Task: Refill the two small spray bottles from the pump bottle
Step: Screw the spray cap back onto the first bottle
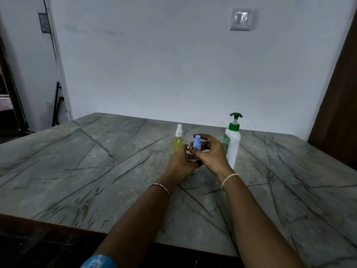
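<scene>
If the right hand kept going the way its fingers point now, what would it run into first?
The right hand points left, its fingers already curled around the blue spray top. Past that, probably the left hand holding the same small bottle; the yellow spray bottle seems farther back.

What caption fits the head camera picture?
Both hands grip the blue-capped spray bottle between the yellow bottle and pump bottle.

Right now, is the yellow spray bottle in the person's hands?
No, the yellow spray bottle stands on the table; both hands hold the blue-capped bottle.
</scene>
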